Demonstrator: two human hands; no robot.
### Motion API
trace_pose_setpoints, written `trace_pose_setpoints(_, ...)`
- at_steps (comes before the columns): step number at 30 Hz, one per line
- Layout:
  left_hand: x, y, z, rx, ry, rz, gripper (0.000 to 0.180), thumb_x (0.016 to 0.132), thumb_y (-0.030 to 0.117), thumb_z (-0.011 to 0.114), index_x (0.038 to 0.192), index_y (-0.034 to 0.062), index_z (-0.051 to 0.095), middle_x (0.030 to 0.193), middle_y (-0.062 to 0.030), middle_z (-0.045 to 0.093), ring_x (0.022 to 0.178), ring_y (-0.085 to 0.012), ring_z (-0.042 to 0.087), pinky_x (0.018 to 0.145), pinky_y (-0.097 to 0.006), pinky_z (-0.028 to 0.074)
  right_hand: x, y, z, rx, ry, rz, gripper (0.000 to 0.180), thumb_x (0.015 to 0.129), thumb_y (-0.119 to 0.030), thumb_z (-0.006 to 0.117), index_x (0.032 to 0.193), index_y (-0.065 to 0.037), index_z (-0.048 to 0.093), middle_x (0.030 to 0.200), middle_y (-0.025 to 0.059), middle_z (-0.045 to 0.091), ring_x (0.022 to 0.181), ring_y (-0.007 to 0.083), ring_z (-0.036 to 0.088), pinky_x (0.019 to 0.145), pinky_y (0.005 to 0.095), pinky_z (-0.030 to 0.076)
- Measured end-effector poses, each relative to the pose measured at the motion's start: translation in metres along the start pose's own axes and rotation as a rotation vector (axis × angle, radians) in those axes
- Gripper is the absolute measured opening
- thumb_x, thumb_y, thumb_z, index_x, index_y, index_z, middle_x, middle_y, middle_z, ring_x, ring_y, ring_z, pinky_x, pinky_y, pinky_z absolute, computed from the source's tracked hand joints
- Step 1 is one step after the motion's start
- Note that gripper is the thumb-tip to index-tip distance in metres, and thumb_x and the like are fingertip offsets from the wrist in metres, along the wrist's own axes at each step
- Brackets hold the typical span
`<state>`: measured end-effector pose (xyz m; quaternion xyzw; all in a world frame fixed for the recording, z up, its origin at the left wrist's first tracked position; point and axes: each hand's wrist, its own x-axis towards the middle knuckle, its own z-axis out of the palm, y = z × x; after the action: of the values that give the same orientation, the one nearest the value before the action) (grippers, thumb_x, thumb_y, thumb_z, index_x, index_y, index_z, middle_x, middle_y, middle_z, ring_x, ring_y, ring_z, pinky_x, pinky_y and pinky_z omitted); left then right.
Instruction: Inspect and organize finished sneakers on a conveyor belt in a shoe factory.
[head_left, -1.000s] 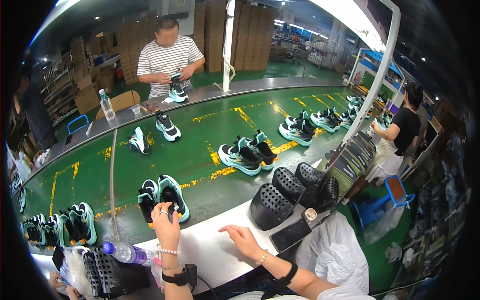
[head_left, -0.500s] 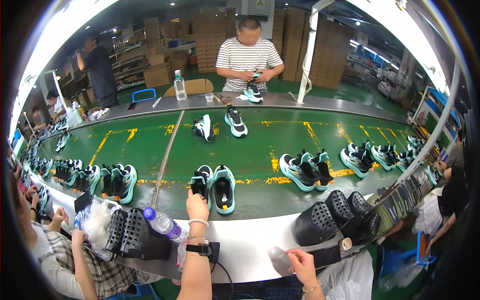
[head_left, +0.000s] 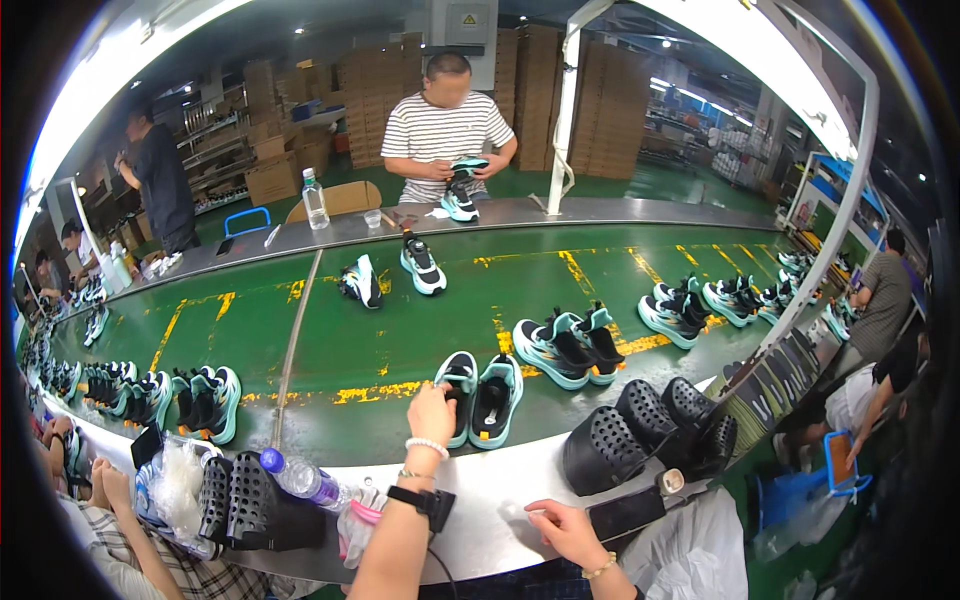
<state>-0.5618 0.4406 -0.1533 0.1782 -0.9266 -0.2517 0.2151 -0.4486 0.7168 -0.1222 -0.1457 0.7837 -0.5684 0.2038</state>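
A pair of black and mint-green sneakers stands on the green work surface in front of me. My left hand (head_left: 432,414) is closed on the left sneaker (head_left: 459,372), its fingertips at the opening. Right beside it stands the other sneaker (head_left: 495,402), its insole showing. Over the pale metal edge (head_left: 470,500) is my right hand (head_left: 566,530), fingers drawn together and pointing left. Something faint and pale shows at its fingertips, too indistinct to name.
Black perforated clogs (head_left: 640,440) stand right, above a dark phone (head_left: 627,513). To the left are more black clogs (head_left: 262,500) and a purple-labelled bottle (head_left: 305,478). More sneakers (head_left: 565,350) line the belt. Across it, a person (head_left: 448,140) handles a shoe.
The view has shifted, and the sneaker pair sits further right in it. My left hand stays at the left sneaker. The clear film seen at my right fingers is now barely visible.
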Motion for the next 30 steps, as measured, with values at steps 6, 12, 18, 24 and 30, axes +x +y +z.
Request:
trace_pose_setpoints(6, 0.035, -0.016, 0.025, 0.535, -0.023, 0.253, 0.014, 0.075, 0.008, 0.066, 0.088, 0.0087, 0.070, 0.102, -0.0097, 0.053, 0.097, -0.0255, 0.059, 0.075, -0.036, 0.056, -0.001, 0.006, -0.001, -0.052, -0.099, 0.003, 0.021, 0.093, -0.019, 0.059, 0.109, -0.006, 0.065, 0.057, -0.0011, 0.053, 0.051, 0.0051, 0.048, 0.048, 0.0226, 0.038)
trace_pose_setpoints(12, 0.029, -0.008, 0.029, 0.370, 0.008, 0.203, 0.012, 0.079, 0.009, 0.059, 0.086, 0.0061, 0.069, 0.104, -0.0120, 0.052, 0.096, -0.0292, 0.058, 0.074, -0.039, 0.055, -0.004, 0.022, -0.002, -0.073, -0.206, -0.002, 0.024, 0.093, -0.022, 0.060, 0.112, -0.008, 0.064, 0.060, 0.0004, 0.055, 0.054, 0.0079, 0.050, 0.054, 0.0249, 0.042)
trace_pose_setpoints(18, -0.015, -0.007, -0.001, -0.007, -0.052, 0.194, 0.045, 0.074, 0.023, 0.070, 0.114, 0.0080, 0.058, 0.117, -0.0129, 0.053, 0.115, -0.0357, 0.048, 0.098, -0.046, 0.041, -0.018, 0.005, -0.034, -0.067, -0.008, -0.121, 0.019, 0.091, -0.016, 0.062, 0.106, -0.006, 0.066, 0.060, -0.0006, 0.054, 0.055, 0.0059, 0.049, 0.054, 0.0244, 0.042)
trace_pose_setpoints(24, -0.050, 0.027, 0.013, 0.336, -0.144, 0.405, 0.050, 0.067, 0.044, 0.078, 0.107, 0.0165, 0.066, 0.107, -0.0101, 0.056, 0.115, -0.0318, 0.046, 0.107, -0.054, 0.026, -0.021, -0.025, -0.113, -0.102, 0.801, -0.233, 0.011, 0.087, -0.011, 0.064, 0.091, -0.001, 0.066, 0.055, -0.0001, 0.051, 0.051, 0.0046, 0.045, 0.048, 0.0217, 0.038)
trace_pose_setpoints(30, -0.042, 0.020, 0.021, 0.335, 0.053, 0.373, 0.037, 0.064, 0.039, 0.080, 0.084, 0.0102, 0.071, 0.098, -0.0095, 0.055, 0.110, -0.0304, 0.045, 0.109, -0.052, 0.024, 0.000, -0.022, -0.157, -0.906, 0.694, -0.172, 0.055, 0.082, -0.056, 0.062, 0.092, -0.002, 0.058, 0.068, 0.0159, 0.064, 0.064, 0.0358, 0.065, 0.057, 0.0416, 0.051)
